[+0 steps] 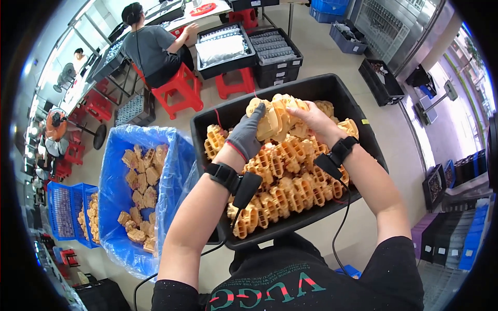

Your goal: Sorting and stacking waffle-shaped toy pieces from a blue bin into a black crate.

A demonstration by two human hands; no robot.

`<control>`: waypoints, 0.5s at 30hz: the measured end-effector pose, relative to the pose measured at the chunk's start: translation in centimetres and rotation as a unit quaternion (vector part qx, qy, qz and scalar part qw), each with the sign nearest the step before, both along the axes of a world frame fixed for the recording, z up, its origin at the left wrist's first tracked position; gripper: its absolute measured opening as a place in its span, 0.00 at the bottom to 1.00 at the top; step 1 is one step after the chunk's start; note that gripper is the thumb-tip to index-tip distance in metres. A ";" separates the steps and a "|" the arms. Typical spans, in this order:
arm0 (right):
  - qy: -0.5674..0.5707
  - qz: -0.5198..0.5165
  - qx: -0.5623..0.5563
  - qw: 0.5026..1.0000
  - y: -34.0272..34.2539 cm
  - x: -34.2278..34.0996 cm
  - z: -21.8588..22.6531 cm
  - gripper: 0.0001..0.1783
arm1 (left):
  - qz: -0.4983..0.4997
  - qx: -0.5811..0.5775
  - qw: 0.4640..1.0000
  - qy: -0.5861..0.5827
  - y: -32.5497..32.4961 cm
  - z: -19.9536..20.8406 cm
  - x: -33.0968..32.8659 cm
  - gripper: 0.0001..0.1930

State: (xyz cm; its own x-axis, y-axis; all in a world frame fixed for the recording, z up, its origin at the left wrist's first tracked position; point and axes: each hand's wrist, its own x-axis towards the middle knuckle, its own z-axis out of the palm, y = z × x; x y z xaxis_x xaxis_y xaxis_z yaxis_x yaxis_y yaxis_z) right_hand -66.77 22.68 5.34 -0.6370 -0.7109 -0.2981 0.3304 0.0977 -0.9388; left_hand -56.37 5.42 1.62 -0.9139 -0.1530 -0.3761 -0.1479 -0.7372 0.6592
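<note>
Between my hands, above the far part of a big black bin (359,111), is a short row of tan molded pieces (273,120). My left hand (246,136), in a grey glove, closes on the row's left end, thumb up. My bare right hand (317,123) grips its right end with the fingers partly hidden behind. Below them, many similar slotted tan pieces (295,197) stand on edge in packed rows inside the bin. A black strapped device with a cable sits on each of my wrists.
Left of the bin stands a blue plastic-lined bin (175,207) holding loose tan pieces (137,179). Blue crates (65,212) are beyond it. Ahead, a person (150,46) sits on a red stool (179,90) beside black trays (225,49). More black crates (381,83) line the right.
</note>
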 end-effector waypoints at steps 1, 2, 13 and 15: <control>-0.003 -0.001 -0.003 1.000 0.4 -1.3 -0.3 0.39 | 0.010 -0.001 1.000 -0.017 0.5 -0.5 -1.0 0.19; 0.020 0.018 0.004 1.000 0.5 -2.8 -0.8 0.35 | 0.021 -0.002 0.999 -0.033 0.9 -0.9 -1.9 0.19; 0.205 0.036 0.194 0.959 -4.8 -4.7 -8.6 0.53 | 0.012 -0.475 0.858 -0.193 -6.8 -12.7 -3.0 0.25; 0.287 0.002 0.250 0.925 -2.9 -5.9 -10.5 0.53 | -0.013 -0.475 0.857 -0.200 -1.8 -8.7 -5.3 0.25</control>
